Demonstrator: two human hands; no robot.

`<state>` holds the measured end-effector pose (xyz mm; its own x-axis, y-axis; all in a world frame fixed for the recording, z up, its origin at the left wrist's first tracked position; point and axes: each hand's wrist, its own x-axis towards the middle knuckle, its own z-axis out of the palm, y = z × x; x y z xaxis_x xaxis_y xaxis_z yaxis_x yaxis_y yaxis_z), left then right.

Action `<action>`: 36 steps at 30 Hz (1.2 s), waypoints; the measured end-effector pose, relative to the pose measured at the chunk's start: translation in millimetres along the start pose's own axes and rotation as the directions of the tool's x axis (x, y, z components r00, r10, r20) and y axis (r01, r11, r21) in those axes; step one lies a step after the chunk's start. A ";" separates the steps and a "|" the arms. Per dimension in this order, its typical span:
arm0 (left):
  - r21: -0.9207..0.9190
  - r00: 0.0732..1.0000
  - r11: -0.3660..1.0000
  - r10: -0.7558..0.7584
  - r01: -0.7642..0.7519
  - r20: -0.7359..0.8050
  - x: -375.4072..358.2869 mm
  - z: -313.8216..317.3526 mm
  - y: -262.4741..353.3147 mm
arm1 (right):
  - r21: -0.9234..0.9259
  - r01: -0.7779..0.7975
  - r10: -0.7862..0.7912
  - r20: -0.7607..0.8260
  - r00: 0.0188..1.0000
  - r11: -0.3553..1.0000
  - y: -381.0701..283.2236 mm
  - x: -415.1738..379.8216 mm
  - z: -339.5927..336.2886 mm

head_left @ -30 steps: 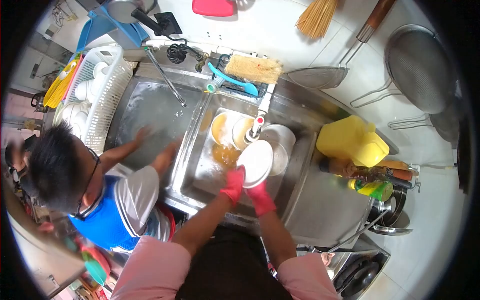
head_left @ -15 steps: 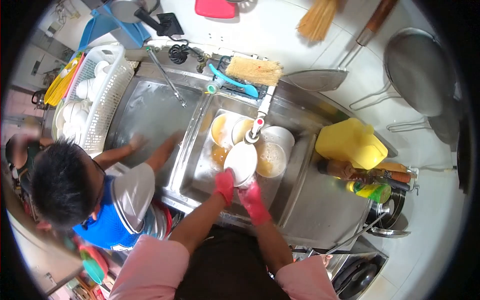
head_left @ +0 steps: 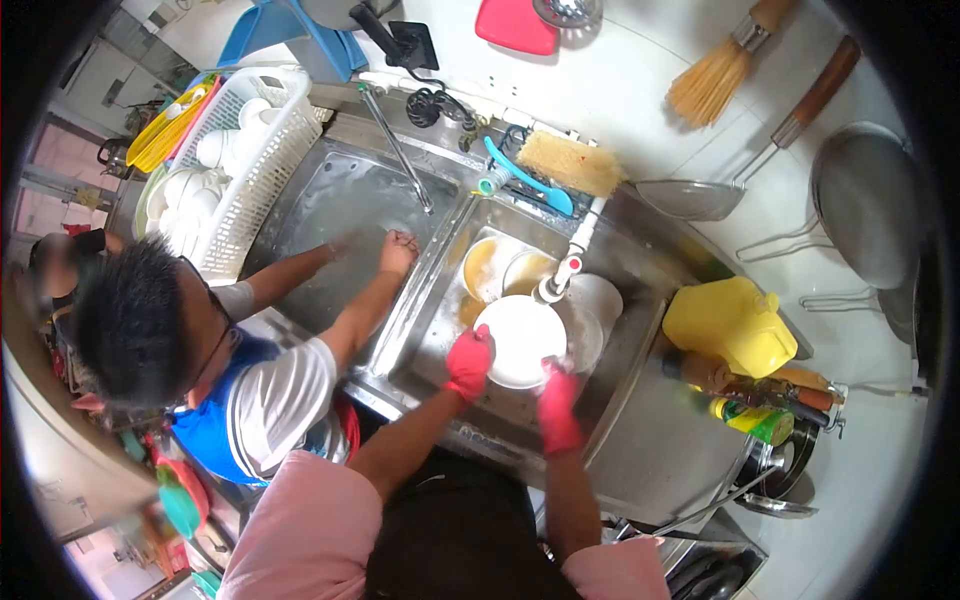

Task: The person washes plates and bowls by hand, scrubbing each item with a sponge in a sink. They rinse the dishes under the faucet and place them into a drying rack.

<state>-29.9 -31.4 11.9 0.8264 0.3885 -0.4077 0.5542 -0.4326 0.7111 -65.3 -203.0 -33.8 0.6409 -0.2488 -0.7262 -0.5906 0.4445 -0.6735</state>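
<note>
Both my hands wear red rubber gloves. My left hand (head_left: pixel 470 362) is closed on the left rim of a round white plate (head_left: pixel 527 342), which faces up over the right sink basin (head_left: pixel 425 345). At the plate's lower right rim, my right hand (head_left: pixel 559 400) is closed, with a small greyish thing at its fingertips that I cannot make out. Beyond the plate, a soapy bowl (head_left: pixel 484 265) with yellowish liquid and other white bowls (head_left: pixel 597 300) sit in the basin, partly hidden by the plate and the faucet (head_left: pixel 562 280).
Left of me, another person (head_left: pixel 265 400) has both hands at the water-filled left basin (head_left: pixel 350 215). A white basket (head_left: pixel 262 165) of dishes stands beyond. A brush (head_left: pixel 570 165) lies behind the faucet. To the right are a yellow jug (head_left: pixel 725 322) and bottles; strainers (head_left: pixel 865 205) hang on the wall.
The white plate has gone from tilted to nearly flat, its face turned up. My right hand has shifted to its lower right rim. The other person's right hand has risen, and the view has shifted.
</note>
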 end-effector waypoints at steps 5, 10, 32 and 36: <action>-0.400 0.956 0.891 -0.275 0.214 -0.101 -10.0 20.9 -48.4 | 0.144 -0.172 0.171 0.024 0.985 0.974 22.4 -14.7 48.1; -0.487 0.882 0.737 -0.368 0.469 0.293 19.8 -47.2 17.0 | 0.317 -0.334 0.214 0.358 0.909 0.888 4.6 2.3 21.2; -0.661 0.729 -0.509 -0.089 0.552 0.678 258.5 -96.0 19.8 | 0.135 -0.138 0.109 0.203 0.973 0.981 5.2 -67.7 -44.4; -0.831 0.824 -0.040 -0.111 0.555 0.556 209.8 -78.4 56.0 | 0.150 -0.076 0.053 0.156 0.986 0.986 8.9 -63.7 -48.0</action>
<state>166.8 89.7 11.1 0.6749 -0.0840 -0.7331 0.3537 0.9087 0.2215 -134.9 -224.5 -0.2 0.6773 -0.0880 -0.7304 -0.5578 0.5859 -0.5878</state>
